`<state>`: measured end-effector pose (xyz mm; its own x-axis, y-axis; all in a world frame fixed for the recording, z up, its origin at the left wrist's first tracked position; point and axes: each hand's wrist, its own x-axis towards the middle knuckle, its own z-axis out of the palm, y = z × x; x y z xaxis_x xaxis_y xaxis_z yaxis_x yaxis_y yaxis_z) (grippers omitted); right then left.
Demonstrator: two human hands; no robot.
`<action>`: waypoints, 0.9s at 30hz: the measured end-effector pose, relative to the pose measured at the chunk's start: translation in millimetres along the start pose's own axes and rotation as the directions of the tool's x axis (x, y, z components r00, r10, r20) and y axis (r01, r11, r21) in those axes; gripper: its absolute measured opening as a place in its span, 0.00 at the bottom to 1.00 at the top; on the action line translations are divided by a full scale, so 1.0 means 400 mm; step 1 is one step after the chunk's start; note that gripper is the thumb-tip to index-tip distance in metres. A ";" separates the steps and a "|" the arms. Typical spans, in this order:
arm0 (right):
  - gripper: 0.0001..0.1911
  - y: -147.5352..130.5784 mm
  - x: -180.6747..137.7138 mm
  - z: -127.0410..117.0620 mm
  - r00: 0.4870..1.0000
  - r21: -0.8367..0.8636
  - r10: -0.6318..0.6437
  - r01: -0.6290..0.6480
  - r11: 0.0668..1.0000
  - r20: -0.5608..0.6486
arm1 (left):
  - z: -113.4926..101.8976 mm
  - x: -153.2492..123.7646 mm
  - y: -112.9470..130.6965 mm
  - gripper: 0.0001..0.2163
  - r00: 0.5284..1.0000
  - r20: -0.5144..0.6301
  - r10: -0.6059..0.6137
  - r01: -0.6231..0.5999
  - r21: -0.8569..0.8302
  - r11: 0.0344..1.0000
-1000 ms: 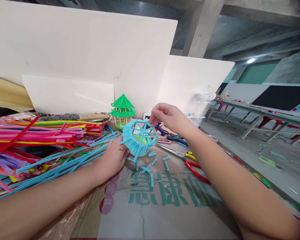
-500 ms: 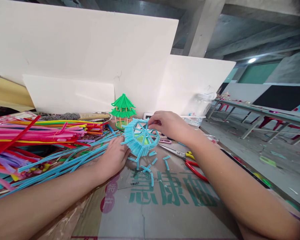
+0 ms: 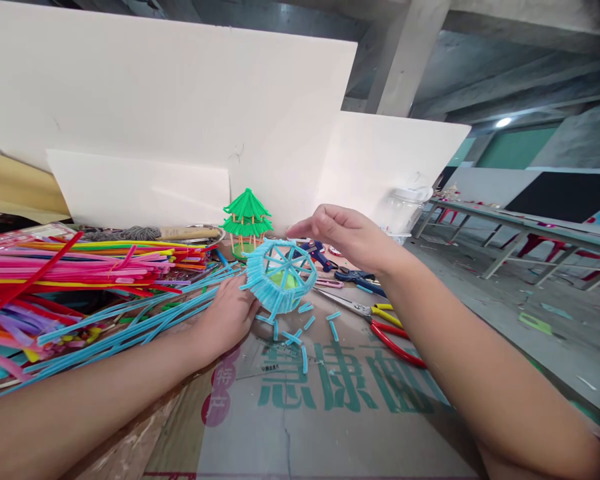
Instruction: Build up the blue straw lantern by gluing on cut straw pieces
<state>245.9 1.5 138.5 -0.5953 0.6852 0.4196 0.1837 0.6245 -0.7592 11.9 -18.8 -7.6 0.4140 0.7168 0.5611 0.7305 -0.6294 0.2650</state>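
A round, light-blue pipe-cleaner frame [image 3: 280, 288] with spokes and a fringed outer band is tilted above the board. My left hand [image 3: 231, 308] grips its left edge, fingers partly hidden behind it. My right hand [image 3: 343, 233] is raised just beyond the frame's upper right edge, its index finger stretched out to the left and the others partly curled; I see nothing held in it. Short cut blue pieces [image 3: 293, 337] lie below the frame. Scissors [image 3: 380, 320] with red and yellow handles lie to the right, under my right forearm.
A green tiered pagoda model [image 3: 247, 220] stands behind the frame. Colourful pipe cleaners [image 3: 80, 267] are heaped at the left, with long blue ones [image 3: 145, 320] beside them. Blue-handled pliers [image 3: 360, 277] and a dark-blue glue gun [image 3: 321, 255] lie behind. A clear jar [image 3: 407, 207] stands at the back right.
My right hand has moved off the frame's spokes, up and to the right, and its fingers have straightened. The frame has turned slightly in my left hand, which stays in place.
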 end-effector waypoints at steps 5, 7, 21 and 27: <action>0.21 -0.011 -0.006 -0.019 0.999 0.109 0.039 -0.043 0.993 0.038 | -0.003 0.002 0.003 0.11 1.000 0.002 -0.016 0.016 -0.008 1.000; 0.18 -0.011 -0.004 -0.033 0.998 -0.052 0.065 -0.066 0.997 -0.020 | -0.003 0.002 0.004 0.11 1.000 0.005 -0.021 0.021 -0.008 1.000; 0.07 0.054 0.002 -0.068 0.966 -0.343 0.256 -0.251 0.905 -0.033 | 0.001 0.000 0.001 0.10 0.999 0.033 -0.012 0.011 0.049 0.999; 0.04 0.032 0.001 -0.041 0.975 -0.409 0.220 -0.205 0.889 -0.011 | 0.001 -0.001 0.004 0.11 1.000 0.023 -0.010 0.008 0.057 0.998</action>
<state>261.0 15.9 137.2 -0.5318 0.8100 0.2472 0.6057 0.5678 -0.5575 13.1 -20.0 -7.5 0.4191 0.7294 0.5407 0.7635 -0.6054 0.2249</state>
